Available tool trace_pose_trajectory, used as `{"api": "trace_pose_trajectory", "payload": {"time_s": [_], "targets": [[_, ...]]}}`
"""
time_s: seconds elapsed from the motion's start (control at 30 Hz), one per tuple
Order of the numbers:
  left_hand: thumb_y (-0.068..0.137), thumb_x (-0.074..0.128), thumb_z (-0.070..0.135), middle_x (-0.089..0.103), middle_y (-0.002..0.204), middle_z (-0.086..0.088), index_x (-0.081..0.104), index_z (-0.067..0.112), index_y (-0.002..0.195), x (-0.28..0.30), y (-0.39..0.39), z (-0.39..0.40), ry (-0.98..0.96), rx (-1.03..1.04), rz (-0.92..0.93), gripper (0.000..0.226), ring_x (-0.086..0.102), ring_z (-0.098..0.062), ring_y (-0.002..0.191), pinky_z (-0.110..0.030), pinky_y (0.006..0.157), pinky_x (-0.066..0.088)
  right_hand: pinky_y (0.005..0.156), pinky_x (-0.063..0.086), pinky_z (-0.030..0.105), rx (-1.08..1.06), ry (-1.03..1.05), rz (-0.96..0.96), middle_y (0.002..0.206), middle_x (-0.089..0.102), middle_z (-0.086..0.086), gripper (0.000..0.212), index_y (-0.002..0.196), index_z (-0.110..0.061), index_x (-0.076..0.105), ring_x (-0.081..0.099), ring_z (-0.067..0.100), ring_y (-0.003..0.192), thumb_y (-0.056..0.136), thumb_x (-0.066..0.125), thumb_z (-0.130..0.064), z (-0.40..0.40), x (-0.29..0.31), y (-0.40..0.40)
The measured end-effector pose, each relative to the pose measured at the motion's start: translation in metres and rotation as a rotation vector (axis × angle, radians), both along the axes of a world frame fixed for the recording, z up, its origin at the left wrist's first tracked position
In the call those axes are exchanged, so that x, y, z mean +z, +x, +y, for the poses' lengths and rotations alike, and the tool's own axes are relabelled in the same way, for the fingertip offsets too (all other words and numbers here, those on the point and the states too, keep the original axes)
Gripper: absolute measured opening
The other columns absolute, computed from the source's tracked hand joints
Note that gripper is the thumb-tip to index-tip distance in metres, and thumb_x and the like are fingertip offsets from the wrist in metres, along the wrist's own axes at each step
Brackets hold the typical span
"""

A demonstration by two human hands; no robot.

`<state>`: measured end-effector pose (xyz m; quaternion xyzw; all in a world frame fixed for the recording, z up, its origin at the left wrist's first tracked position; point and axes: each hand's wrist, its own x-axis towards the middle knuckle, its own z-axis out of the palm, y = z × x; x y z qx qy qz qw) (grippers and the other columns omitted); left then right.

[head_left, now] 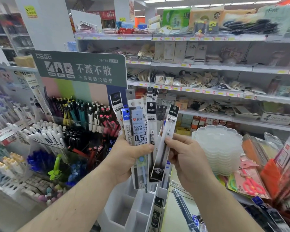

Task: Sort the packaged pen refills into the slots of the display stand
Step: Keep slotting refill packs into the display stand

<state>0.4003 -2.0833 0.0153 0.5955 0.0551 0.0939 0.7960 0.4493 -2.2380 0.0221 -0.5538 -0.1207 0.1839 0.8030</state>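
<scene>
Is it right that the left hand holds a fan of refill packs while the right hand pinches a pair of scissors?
Not quite. The head view shows the right hand pinching one refill pack, not scissors. The left hand does hold the fan of packs.

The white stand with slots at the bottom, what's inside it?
One black refill packet stands in a slot of the white stand. The nearer slots look bare. The left hand and its bundle of packets cover the slots behind.

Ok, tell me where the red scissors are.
Head view, lower right: the red scissors lie packaged on the counter, right of the right hand, below the stacked clear trays.
</scene>
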Motion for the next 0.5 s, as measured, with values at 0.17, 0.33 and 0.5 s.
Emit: {"api": "trace_pose_trajectory", "payload": {"time_s": [0.17, 0.33, 0.5], "targets": [[0.062, 0.083, -0.003, 0.072, 0.109, -0.025, 0.066, 0.0, 0.115, 0.0, 0.0, 0.002, -0.051, 0.097, 0.008, 0.055, 0.072, -0.041, 0.099, -0.05, 0.081, 0.06, 0.048, 0.035, 0.019, -0.039, -0.057, -0.081, 0.063, 0.059, 0.003, 0.026, 0.085, -0.012, 0.079, 0.043, 0.009, 0.049, 0.098, 0.057, -0.007, -0.007, -0.006, 0.012], [0.078, 0.075, -0.008, 0.077, 0.095, -0.013, 0.072, 0.01, 0.099, 0.003, 0.003, 0.013, 0.027, 0.27, 0.055, 0.028, 0.075, -0.033, 0.089, -0.049, 0.08, 0.06, 0.043, 0.044, 0.021, -0.174, 0.021, -0.07, 0.056, 0.057, 0.003, 0.032, 0.065, -0.018, 0.075, 0.052, 0.012, 0.044, 0.093, 0.063, -0.007, -0.027, 0.0, 0.03], [0.077, 0.072, -0.008, 0.076, 0.1, -0.016, 0.069, 0.002, 0.108, 0.005, 0.002, 0.008, 0.082, 0.155, 0.07, 0.032, 0.074, -0.035, 0.096, -0.05, 0.085, 0.059, 0.047, 0.048, 0.025, 0.079, -0.072, -0.173, 0.067, 0.063, 0.01, 0.016, 0.085, -0.006, 0.072, 0.057, 0.016, 0.049, 0.076, 0.073, -0.02, -0.011, 0.001, 0.023]]}}
